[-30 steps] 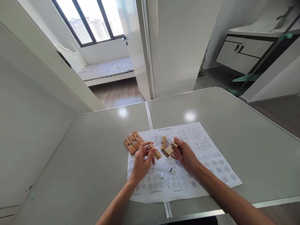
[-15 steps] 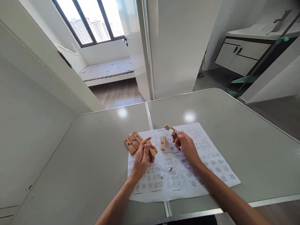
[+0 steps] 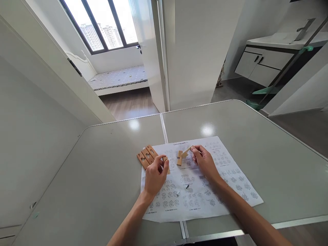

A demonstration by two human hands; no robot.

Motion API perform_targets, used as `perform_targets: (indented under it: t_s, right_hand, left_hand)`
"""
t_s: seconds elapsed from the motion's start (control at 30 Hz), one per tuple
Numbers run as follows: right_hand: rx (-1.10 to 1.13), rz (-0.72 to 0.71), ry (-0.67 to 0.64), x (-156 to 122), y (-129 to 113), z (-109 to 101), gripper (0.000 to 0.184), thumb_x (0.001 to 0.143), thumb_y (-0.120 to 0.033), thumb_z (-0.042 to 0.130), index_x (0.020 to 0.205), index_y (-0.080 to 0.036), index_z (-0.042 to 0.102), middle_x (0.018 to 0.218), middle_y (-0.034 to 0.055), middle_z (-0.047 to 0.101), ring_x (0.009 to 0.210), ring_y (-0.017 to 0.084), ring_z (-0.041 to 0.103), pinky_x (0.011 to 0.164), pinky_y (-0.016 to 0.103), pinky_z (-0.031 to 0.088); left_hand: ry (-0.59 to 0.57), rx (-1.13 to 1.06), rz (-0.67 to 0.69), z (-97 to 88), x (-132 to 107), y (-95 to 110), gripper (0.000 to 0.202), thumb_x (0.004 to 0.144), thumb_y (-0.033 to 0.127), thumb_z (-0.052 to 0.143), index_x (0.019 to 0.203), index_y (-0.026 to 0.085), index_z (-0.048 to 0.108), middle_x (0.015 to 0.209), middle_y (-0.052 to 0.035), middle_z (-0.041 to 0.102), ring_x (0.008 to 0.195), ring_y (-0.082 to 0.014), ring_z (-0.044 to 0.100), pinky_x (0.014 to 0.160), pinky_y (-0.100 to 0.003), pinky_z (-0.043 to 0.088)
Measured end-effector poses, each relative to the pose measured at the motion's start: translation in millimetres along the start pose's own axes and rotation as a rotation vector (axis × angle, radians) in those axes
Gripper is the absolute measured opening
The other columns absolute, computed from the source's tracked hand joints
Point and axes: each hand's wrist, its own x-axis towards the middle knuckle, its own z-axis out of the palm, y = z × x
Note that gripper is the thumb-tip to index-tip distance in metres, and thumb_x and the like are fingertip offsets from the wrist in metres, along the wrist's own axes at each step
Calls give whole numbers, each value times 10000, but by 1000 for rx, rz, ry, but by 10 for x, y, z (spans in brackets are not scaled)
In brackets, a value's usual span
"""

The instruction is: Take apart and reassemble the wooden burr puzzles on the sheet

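Observation:
My left hand (image 3: 155,176) is closed around a light wooden puzzle piece (image 3: 168,170), and the fingers cover part of it. Between the fingertips of my right hand (image 3: 205,162) is another light wooden puzzle piece (image 3: 185,153), notched and tilted. Its lower end overlaps a notched wooden block (image 3: 179,160) lying on the paper; whether they touch I cannot tell. Beside my left hand sit several flat brown wooden pieces (image 3: 142,160) with cut-outs and dark numbers, side by side. Under both hands spreads a printed paper sheet (image 3: 194,212) covered in small line diagrams.
The grey-green table (image 3: 115,191) has a metal-edged seam down its middle. Tiny dark and pale scraps (image 3: 187,187) lie on the sheet. Past the table are an open door (image 3: 147,44), a bed (image 3: 120,76) and a sink cabinet (image 3: 266,63).
My right hand has lowered its puzzle piece and turned it, bringing it over to the block on the paper. My left hand has turned, and its piece now points more downward.

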Motion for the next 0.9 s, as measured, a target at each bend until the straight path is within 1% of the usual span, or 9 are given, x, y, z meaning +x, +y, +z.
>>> perform_targets:
  t_s: [0.13,0.2,0.3,0.4,0.53,0.63,0.73,0.8,0.9]
  right_hand:
    - [-199,-73,29,-20,-21,15,420,958,-600,580,765,-229,619,711,3,613,640,189,521,622,308,427]
    - [-261,-94,13,-31,-14,31,412,951,-590,597,749,-231,620,698,5,635,639,195,537,638,316,421]
    - [-396,-132,-21,-34,22,52,427,983,-594,545,759,-237,612,675,7,657,626,204,569,625,318,407]
    - [-469,-160,-21,-24,60,61,436,1001,-598,513,769,-241,604,693,17,684,637,214,598,619,318,401]
    - [-516,-167,-4,-12,85,72,418,1013,-592,506,816,-243,625,751,31,725,682,230,642,624,318,410]
    - [-539,-167,-3,-13,93,84,373,1010,-583,522,900,-247,642,772,27,741,697,236,670,621,317,424]
    - [-556,-169,-14,-17,105,96,347,1006,-579,541,964,-251,643,762,15,739,694,234,685,618,315,443]
    - [-566,-180,-16,-21,112,102,339,1013,-568,536,1000,-249,651,780,16,740,707,235,691,636,323,467]
    - [-553,-217,4,-27,109,106,344,1023,-539,518,1091,-235,665,967,57,762,718,224,684,670,348,513]
  left_hand:
    - [31,102,16,16,-5,12,281,1018,441,549,1105,210,685,660,50,620,528,-132,600,571,-249,437]
    - [44,141,16,26,-5,4,261,1008,424,560,1093,214,691,661,49,639,532,-135,615,591,-254,452]
    - [42,192,16,34,-7,-11,250,1002,415,567,1091,219,694,669,46,658,545,-142,636,600,-258,461]
    - [22,240,9,34,-11,-14,244,1002,417,567,1091,230,696,661,51,661,552,-149,654,596,-258,459]
    - [-9,297,-12,30,-6,-3,222,1009,404,552,1069,242,693,644,53,666,567,-164,679,580,-260,443]
    - [-30,328,-23,22,3,7,220,1013,408,546,1059,244,685,651,46,681,587,-180,699,564,-264,433]
    - [-52,334,-14,9,8,16,261,1031,454,522,1070,242,669,664,41,691,597,-189,710,569,-275,454]
    - [-60,326,2,0,7,21,298,1037,490,512,1121,240,650,679,42,699,599,-192,715,588,-285,480]
    - [-68,303,37,-6,-2,16,346,1029,520,527,1218,239,597,707,49,707,592,-190,719,604,-296,509]
